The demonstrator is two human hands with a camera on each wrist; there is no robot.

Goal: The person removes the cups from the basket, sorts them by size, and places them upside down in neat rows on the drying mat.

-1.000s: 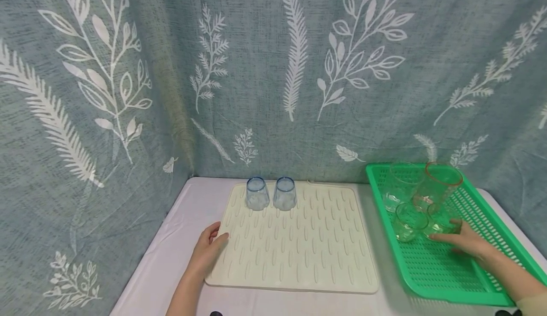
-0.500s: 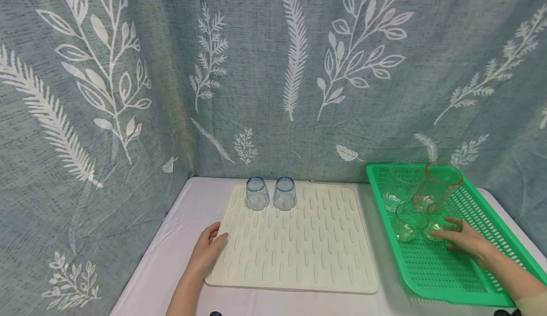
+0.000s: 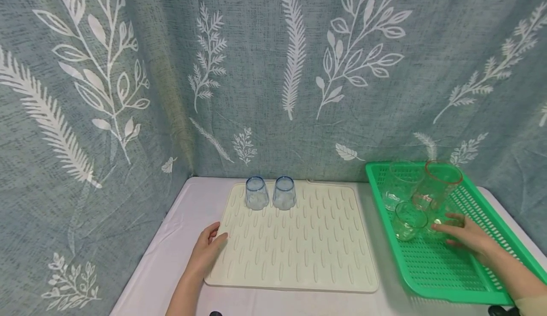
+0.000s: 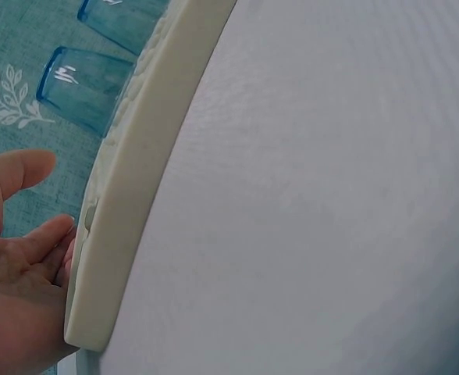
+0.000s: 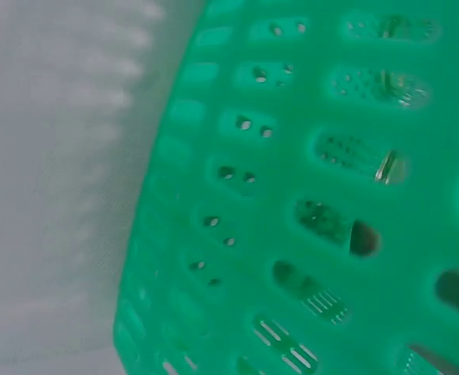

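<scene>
My left hand (image 3: 207,250) rests at the left edge of the cream drying mat (image 3: 299,259), thumb spread away from the fingers. In the left wrist view, the fingers (image 4: 46,238) lie against the mat's edge, partly hidden behind it. Two blue-rimmed glasses (image 3: 257,197) stand side by side on the mat's far left. Inside the green basket (image 3: 403,278), my right hand (image 3: 466,235) holds a small clear glass (image 3: 438,222) between thumb and fingers; its outline is faint. The basket wall hides most of this hand in the right wrist view.
Another small clear glass (image 3: 409,223) stands just left of the right hand. Behind are a tall clear glass (image 3: 397,190) and a tall red-rimmed glass (image 3: 440,183). A patterned curtain (image 3: 256,69) closes off the back and sides of the white table (image 3: 171,230).
The right hand's fingers have shifted slightly around the small clear glass, whose rim now shows less clearly. My left hand and the glasses on the mat have stayed put.
</scene>
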